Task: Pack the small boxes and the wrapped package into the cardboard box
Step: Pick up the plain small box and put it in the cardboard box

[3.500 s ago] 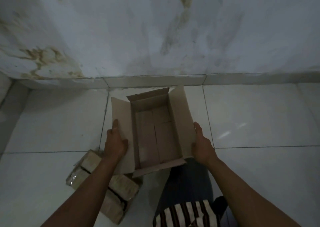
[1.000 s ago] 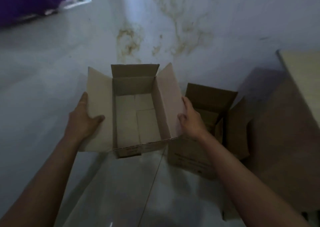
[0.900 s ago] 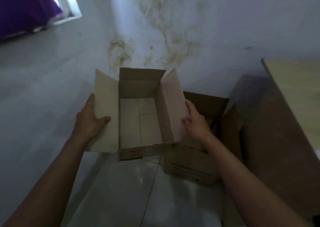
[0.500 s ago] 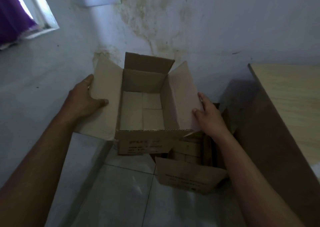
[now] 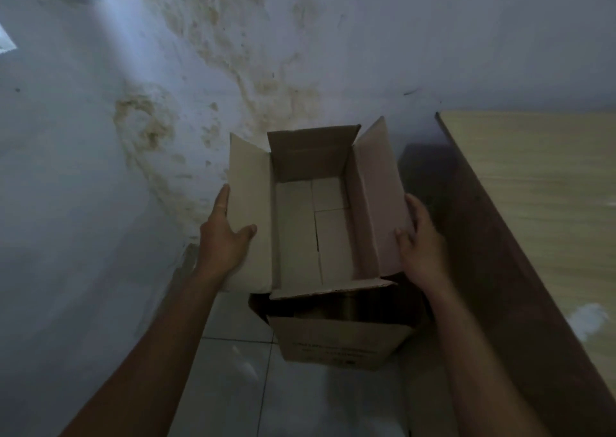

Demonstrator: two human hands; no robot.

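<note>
I hold an open cardboard box [image 5: 380,210] in the air, its four flaps spread. Several small pale boxes [image 5: 328,236] lie flat on its bottom. My left hand [image 5: 225,240] grips the left flap, thumb on the inside. My right hand [image 5: 421,243] grips the right flap the same way. Directly beneath it stands a second open cardboard box [image 5: 336,343] on the floor; the held box covers most of its opening. The wrapped package is not in view.
A stained white wall [image 5: 233,53] is right behind the boxes. A wooden cabinet with a pale top [image 5: 540,196] and dark side stands at the right. White floor tiles [image 5: 226,386] show below.
I have carried the box from the floor tiles to the right, over the second box beside the cabinet. In the last half second it moved to sit above that box's opening.
</note>
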